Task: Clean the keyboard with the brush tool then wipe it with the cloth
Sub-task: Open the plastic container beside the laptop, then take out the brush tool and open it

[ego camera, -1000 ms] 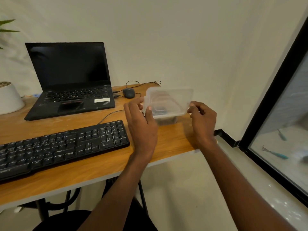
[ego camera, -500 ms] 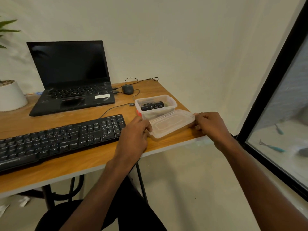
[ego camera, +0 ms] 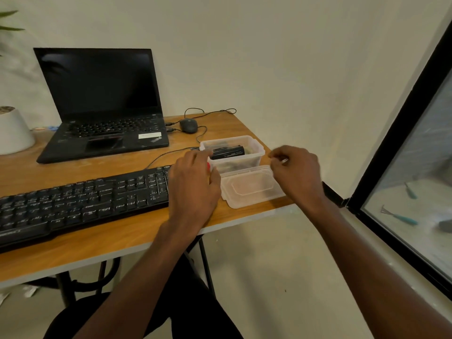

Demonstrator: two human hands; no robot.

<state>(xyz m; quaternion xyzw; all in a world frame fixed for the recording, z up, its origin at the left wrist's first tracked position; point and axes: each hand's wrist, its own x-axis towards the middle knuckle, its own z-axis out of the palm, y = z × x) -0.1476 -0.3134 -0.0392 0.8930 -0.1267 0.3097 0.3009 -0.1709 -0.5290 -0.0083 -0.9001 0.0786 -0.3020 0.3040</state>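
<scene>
**Head view: container open, brush not yet in hand**

Head camera looks down on a wooden tabletop (ego camera: 102, 243). A clear plastic container (ego camera: 233, 152) sits open at about 2 o'clock from the black keyboard (ego camera: 80, 199), and its lid (ego camera: 252, 187) lies flat on the tabletop just in front of it, at its 6 o'clock. That placement reads as deliberate: the lid is parked out of the way so the tools inside can be reached.

The left hand (ego camera: 193, 187) rests over the keyboard's right end, its fingers reaching to the container's near-left corner, probably to steady it; whether they actually grip the wall I cannot tell. The right hand (ego camera: 297, 171) hovers above the lid's right edge at 3 o'clock of the container, fingers loosely curled and holding nothing.

Inside the container lies a dark, oblong item (ego camera: 227, 151), likely the brush tool, though its bristles are not visible. No cloth can be made out.

The keyboard is long, black and wired, lying slanted across the tabletop in front of an open laptop (ego camera: 102, 106). Any dust on the keys is too fine to judge.
</scene>
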